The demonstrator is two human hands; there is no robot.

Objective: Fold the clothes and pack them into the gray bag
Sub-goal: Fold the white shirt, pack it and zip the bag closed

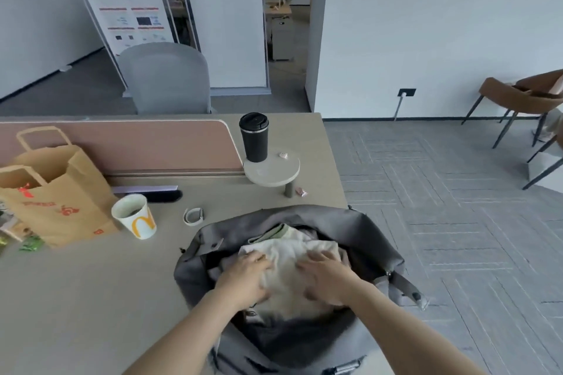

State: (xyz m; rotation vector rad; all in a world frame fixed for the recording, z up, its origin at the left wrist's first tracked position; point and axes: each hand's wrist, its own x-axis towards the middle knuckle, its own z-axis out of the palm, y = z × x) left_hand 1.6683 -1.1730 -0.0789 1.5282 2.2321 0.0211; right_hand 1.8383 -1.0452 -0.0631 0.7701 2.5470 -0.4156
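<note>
Here, grip: left hand (247,278) and right hand (327,278) lie flat, fingers spread, pressing the cloth, clamped on nothing.
Clothes: pale folded clothes (289,256) sit directly under both palms, inside the bag's open mouth.
Bag: gray bag (374,240) rests on the table (91,298), at its right edge.
Nearby: paper cup (134,216) to the left.

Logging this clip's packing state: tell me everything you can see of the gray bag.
The gray bag is soft, fabric-like, and lies open at the desk's near right corner. A strap with a dark buckle trails off its right side. Pale folded clothes fill the opening. The left hand and right hand press on them.
</note>
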